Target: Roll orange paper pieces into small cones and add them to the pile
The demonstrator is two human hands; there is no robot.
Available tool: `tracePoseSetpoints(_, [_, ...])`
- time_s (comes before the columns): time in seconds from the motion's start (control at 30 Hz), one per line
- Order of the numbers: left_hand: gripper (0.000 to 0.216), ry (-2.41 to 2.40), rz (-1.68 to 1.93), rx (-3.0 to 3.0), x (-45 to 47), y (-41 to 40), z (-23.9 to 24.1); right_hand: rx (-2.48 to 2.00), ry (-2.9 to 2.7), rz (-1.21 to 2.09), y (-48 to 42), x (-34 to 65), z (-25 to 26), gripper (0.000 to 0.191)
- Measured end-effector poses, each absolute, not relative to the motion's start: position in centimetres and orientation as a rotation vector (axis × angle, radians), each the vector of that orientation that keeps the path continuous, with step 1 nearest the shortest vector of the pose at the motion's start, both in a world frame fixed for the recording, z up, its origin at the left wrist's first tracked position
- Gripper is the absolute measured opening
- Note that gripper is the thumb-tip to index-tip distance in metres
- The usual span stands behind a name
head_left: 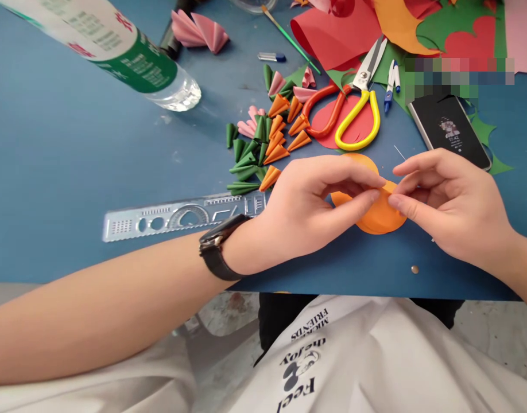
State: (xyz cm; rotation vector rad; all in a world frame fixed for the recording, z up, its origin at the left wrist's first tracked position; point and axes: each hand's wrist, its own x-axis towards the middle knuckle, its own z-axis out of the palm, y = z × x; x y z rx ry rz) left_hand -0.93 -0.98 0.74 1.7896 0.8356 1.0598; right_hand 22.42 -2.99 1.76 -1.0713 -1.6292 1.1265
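Observation:
An orange paper circle (380, 219) is pinched between my two hands, low over the front of the blue table. My left hand (319, 201), wearing a black watch (223, 246), grips its upper edge between thumb and forefinger. From the other side, my right hand (450, 201) pinches the same edge with thumb and bent fingers. Another orange paper piece (361, 163) shows behind my left fingers, partly covered. Just beyond lie scissors (362, 94) with one red and one yellow handle, on a red paper circle (324, 117). Several orange paper cones (277, 154) lie left of them.
Green paper cones (246, 158) and a clear stencil ruler (160, 219) lie to the left. A water bottle (147, 63) leans into the upper left. At the right are a phone (450, 129) and a blue-and-white pen (390, 86). Coloured paper (332, 34) covers the back.

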Motion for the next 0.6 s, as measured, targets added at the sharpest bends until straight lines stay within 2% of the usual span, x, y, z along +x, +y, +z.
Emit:
tracePoseSetpoints(0.2, [0.007,0.847,0.975,1.647,-0.7,-0.8,1.1,-1.081,-1.836,1.064,-2.5,23.1,2.0,0.024])
tracePoseSetpoints(0.4, [0.011,0.783,0.978,1.347,0.0,-0.9,0.7,-1.024,-1.778,1.145,-2.0,22.8,0.9,0.029])
tracePoseSetpoints(0.6, [0.012,0.814,0.943,1.471,-0.1,-0.9,0.7,-1.024,-1.812,1.127,-2.1,23.1,1.1,0.029])
